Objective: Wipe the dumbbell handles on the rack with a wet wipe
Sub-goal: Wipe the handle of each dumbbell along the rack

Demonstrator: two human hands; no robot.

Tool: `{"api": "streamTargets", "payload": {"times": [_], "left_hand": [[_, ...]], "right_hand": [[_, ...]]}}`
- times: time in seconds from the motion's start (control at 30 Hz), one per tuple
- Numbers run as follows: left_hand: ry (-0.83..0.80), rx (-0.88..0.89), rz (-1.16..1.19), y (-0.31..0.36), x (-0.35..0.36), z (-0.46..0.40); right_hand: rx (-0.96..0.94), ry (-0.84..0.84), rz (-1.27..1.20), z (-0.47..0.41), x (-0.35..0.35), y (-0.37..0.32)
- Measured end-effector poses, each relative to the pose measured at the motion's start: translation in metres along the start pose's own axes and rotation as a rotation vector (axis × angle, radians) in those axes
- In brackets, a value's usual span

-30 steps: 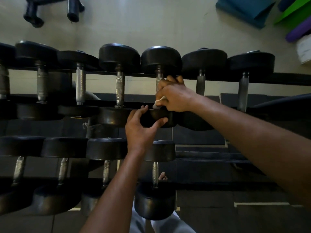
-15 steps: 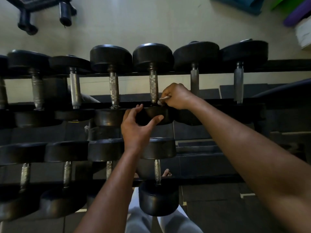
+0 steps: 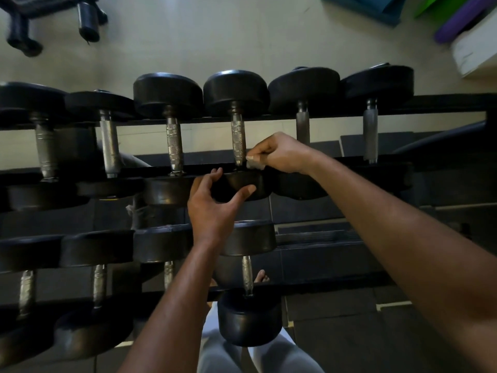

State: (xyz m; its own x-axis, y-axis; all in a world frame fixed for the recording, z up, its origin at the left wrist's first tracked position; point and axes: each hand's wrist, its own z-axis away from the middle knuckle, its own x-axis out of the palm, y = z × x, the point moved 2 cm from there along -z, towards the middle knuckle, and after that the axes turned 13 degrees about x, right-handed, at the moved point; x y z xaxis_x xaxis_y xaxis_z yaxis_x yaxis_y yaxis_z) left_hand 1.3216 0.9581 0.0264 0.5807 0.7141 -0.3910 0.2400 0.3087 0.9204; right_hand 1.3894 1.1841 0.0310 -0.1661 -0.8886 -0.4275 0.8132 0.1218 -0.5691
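We are wiping this handle's [image 3: 238, 141] near end, right hand [image 3: 282, 154] pinching the wet wipe [image 3: 252, 164], left hand [image 3: 212, 208] gripping the dumbbell head [image 3: 242, 184]; probably shifting to another handle next.

Black rack [image 3: 443, 105], 2 tiers, rubber-headed dumbbells [image 3: 168, 94] side by side

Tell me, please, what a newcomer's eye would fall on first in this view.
The eye goes to the two hands at the centre: the right hand pinches a pale wet wipe against the lower end of a knurled handle on the upper tier, while the left hand grips that dumbbell's near head. Rows of black dumbbells fill the rack around them, and coloured mats lie top right.
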Motion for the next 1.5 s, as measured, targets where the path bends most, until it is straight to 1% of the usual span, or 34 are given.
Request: {"api": "streamTargets", "payload": {"times": [0.1,0.2,0.4,0.47,0.6,0.7,0.8,0.87,1.0,1.07,1.13,1.27,1.33,1.5], "left_hand": [[0.005,0.011,0.009,-0.002,0.000,0.000],[0.010,0.022,0.008,-0.004,0.000,0.002],[0.017,0.034,0.014,-0.004,0.001,0.001],[0.016,0.039,0.014,-0.004,0.001,0.001],[0.012,0.042,-0.008,-0.005,0.002,0.001],[0.013,0.044,0.004,-0.005,0.002,0.002],[0.012,0.044,0.013,-0.005,0.001,0.003],[0.011,0.039,0.015,-0.005,0.002,0.003],[0.003,0.034,0.022,-0.007,0.003,0.003],[0.004,0.031,0.018,-0.008,0.004,0.003],[0.002,0.026,0.016,-0.009,0.004,0.004],[0.006,0.026,0.023,-0.009,0.004,0.004],[0.003,0.029,0.027,-0.009,0.004,0.004],[0.003,0.023,0.046,-0.010,0.002,0.005]], "right_hand": [[-0.003,0.058,-0.065,-0.002,0.006,0.004],[0.023,0.084,-0.080,-0.004,0.011,0.002],[-0.029,0.080,0.035,-0.006,0.016,-0.001],[-0.106,0.121,0.106,-0.003,0.016,-0.005],[-0.378,0.273,0.352,-0.002,0.020,-0.018],[-0.462,0.297,0.458,-0.002,0.018,-0.021],[-0.492,0.296,0.556,-0.001,0.016,-0.023],[-0.511,0.359,0.574,-0.003,0.012,-0.023],[-0.534,0.579,0.432,-0.020,-0.007,-0.034],[-0.538,0.634,0.356,-0.029,-0.014,-0.044],[-0.561,0.671,0.339,-0.036,-0.013,-0.050],[-0.605,0.763,0.382,-0.035,-0.004,-0.045],[-0.611,0.800,0.468,-0.030,0.003,-0.038],[-0.586,0.756,0.630,-0.027,0.004,-0.037]]}}
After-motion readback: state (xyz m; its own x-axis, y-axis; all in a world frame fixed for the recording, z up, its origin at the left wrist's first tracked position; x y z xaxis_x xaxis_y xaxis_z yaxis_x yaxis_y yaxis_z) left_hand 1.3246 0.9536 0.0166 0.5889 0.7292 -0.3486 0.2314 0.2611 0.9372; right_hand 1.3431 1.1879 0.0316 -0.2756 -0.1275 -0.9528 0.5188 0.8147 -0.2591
